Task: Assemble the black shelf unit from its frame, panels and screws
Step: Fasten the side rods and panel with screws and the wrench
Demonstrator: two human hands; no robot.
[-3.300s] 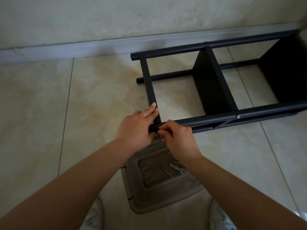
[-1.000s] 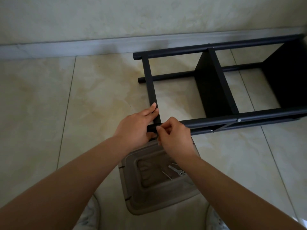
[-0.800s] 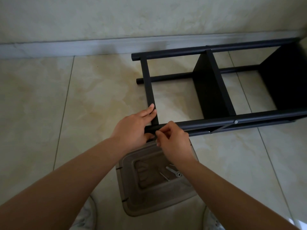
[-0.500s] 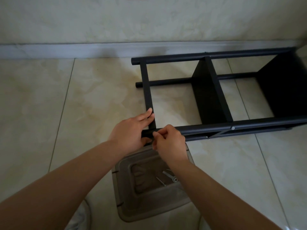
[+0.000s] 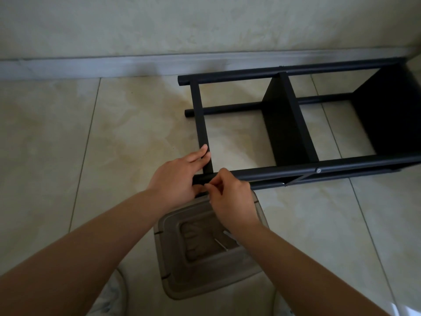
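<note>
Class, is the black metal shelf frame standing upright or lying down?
Lying down: the black metal shelf frame has its long tubes running flat along the tiled floor.

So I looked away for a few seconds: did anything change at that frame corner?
Hardly. The left hand still grips the black frame at its near corner, and the right hand keeps pinching there; what it pinches is hidden. Frame and plastic lid lie as before.
</note>
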